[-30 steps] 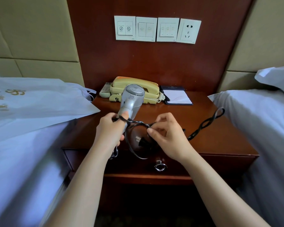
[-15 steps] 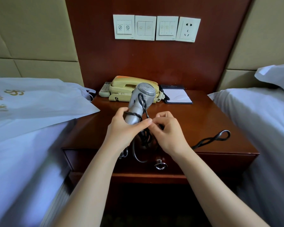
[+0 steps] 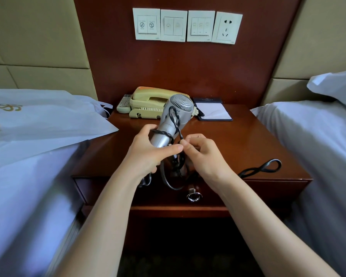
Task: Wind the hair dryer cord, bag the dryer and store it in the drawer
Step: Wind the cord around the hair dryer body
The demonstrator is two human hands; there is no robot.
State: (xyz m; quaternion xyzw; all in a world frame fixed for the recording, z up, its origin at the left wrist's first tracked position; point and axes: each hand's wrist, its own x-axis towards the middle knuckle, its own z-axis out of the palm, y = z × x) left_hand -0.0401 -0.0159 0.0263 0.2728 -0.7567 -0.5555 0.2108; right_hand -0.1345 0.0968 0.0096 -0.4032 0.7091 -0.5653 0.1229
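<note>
Head view, looking down on a nightstand [image 3: 258, 140] between two beds. The left hand [image 3: 148, 152] is curled round the handle of the dryer [image 3: 180, 108] and holds it tilted up over the near middle of the top, grille end far, so the barrel is free to take turns of cord [image 3: 177, 127]. The right hand [image 3: 204, 156] meets it just right of the handle, fingers curled and pinching the cord, probably to keep it taut while it is laid on. One turn crosses the handle and one loop climbs the barrel. Slack hangs below the hands in front of the drawer [image 3: 248, 188], and a twisted end loop lies on the top to the right, near the front edge. Winding looks only partly done. The bag [image 3: 48, 120] lies flat on the left bed, close by for the next step, and the drawer is closed.

Counted: one dryer, one cord, one bag, one drawer with one ring pull [image 3: 194, 196], two hands. At the far edge sit one phone [image 3: 148, 100], one remote [image 3: 124, 102] left of it and one notepad [image 3: 214, 112] right of it. Four wall plates [image 3: 173, 26] hang above.
</note>
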